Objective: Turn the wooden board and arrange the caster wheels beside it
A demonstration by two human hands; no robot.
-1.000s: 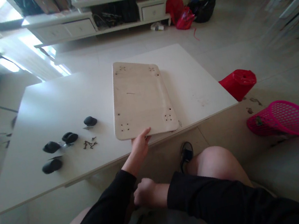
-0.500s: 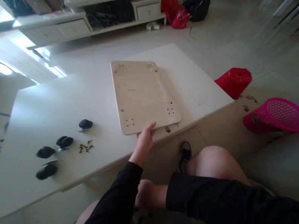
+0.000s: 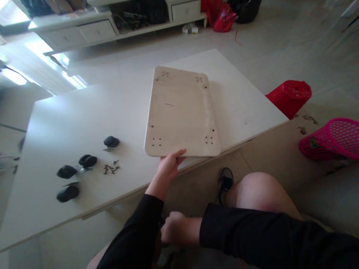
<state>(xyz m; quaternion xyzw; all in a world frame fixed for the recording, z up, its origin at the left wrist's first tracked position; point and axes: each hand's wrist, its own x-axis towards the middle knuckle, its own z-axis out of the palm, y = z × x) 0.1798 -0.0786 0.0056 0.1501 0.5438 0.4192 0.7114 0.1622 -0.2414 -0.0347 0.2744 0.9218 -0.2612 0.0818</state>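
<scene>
My left hand (image 3: 169, 165) grips the near edge of a flat beige board (image 3: 180, 111), thumb on top and fingers underneath. The board has rounded corners and groups of small holes at each corner. It lies slanted over the white table (image 3: 119, 103). Over my lap, below the table edge, my right hand (image 3: 175, 228) is closed in a fist, and whatever it may hold is hidden. Left of the board, several black casters with metal plates rest on the table, one caster (image 3: 111, 141) nearest the board. A small pile of screws (image 3: 111, 168) lies beside them.
On the floor to the right are a pink mesh basket (image 3: 342, 141) and a red bucket-like object (image 3: 292, 96). A white TV cabinet (image 3: 96, 31) stands beyond the table, with red and black bags (image 3: 247, 7) near it. My knees are close to the table's front edge.
The board has turned clockwise, its far end swinging right, with my left hand still on its near edge. My right hand stays over my lap. The view has shifted slightly.
</scene>
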